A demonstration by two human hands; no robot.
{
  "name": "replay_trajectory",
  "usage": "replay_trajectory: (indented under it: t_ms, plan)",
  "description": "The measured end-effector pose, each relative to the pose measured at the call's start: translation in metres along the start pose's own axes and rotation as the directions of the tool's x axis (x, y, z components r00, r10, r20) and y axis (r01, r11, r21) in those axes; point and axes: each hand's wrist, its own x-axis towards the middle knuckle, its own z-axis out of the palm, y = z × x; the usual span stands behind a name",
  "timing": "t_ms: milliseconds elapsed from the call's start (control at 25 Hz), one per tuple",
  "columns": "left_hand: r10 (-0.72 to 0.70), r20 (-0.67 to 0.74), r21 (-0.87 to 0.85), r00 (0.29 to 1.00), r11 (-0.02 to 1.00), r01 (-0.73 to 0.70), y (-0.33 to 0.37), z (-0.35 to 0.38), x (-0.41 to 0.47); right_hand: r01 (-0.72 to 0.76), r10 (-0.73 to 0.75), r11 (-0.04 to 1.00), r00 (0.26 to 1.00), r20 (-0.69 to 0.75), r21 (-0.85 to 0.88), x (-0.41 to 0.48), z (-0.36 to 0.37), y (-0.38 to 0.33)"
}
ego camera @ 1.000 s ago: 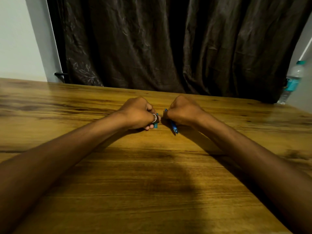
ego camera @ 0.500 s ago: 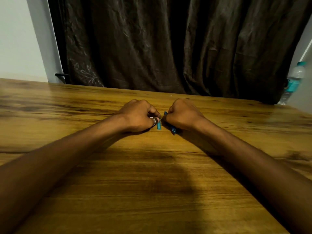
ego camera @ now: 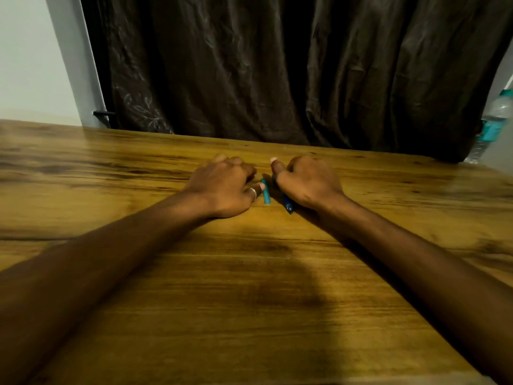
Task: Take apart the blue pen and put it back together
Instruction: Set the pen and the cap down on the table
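Two bare forearms reach forward from the bottom corners of my head camera's view, across a wide wooden surface point(ego camera: 249, 301) with a dark grain. Behind its far edge hangs a heavy dark brown curtain point(ego camera: 277, 65), and a clear water bottle point(ego camera: 492, 123) with a teal label stands at the far right, partly cut off by the frame.

My left hand point(ego camera: 224, 187) rests knuckles-up near the middle of the surface, fingers curled loosely downward. A silver ring point(ego camera: 253, 193) shows on one finger. That fingertip touches a short teal pen piece point(ego camera: 266, 191), which lies flat on the wood just right of the hand; I cannot tell whether the hand grips it or only rests against it.

My right hand point(ego camera: 308, 182) sits just beside it, also knuckles-up, closed over a darker blue pen piece point(ego camera: 288, 204). Only the near end of that piece pokes out below the palm, angled toward me. The two pieces lie close but apart.
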Motion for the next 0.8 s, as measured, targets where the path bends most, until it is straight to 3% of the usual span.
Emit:
replay_trajectory:
  t_ms: [160, 280, 360, 480, 680, 800]
  plan:
    - [-0.084, 0.237, 0.030, 0.968, 0.996, 0.079, -0.016, 0.017, 0.005, -0.007, 0.007, 1.000, 0.996, 0.085, -0.007, -0.001, 0.013, 0.007]
    - [-0.063, 0.254, 0.033, 0.965, 0.998, 0.056, -0.025, 0.025, 0.003, -0.031, 0.027, 0.999, 0.995, 0.097, 0.038, -0.016, 0.012, 0.017]
    - [-0.084, 0.228, -0.002, 0.970, 0.996, 0.087, -0.024, 0.030, -0.013, 0.015, -0.013, 1.000, 0.996, 0.085, -0.021, -0.042, 0.008, 0.026]
    - [-0.141, 0.157, -0.015, 0.977, 0.989, 0.146, -0.011, 0.024, -0.048, 0.038, 0.005, 0.989, 0.959, 0.283, -0.146, -0.079, -0.009, 0.025]
    - [-0.197, 0.388, 0.001, 0.900, 0.977, 0.214, 0.008, -0.017, -0.056, 0.006, 0.094, 0.977, 0.888, 0.450, -0.214, -0.087, -0.046, -0.001]
    - [-0.195, 0.453, 0.002, 0.870, 0.976, 0.218, 0.012, -0.027, -0.051, -0.011, 0.112, 0.981, 0.848, 0.518, -0.194, -0.081, -0.057, -0.009]
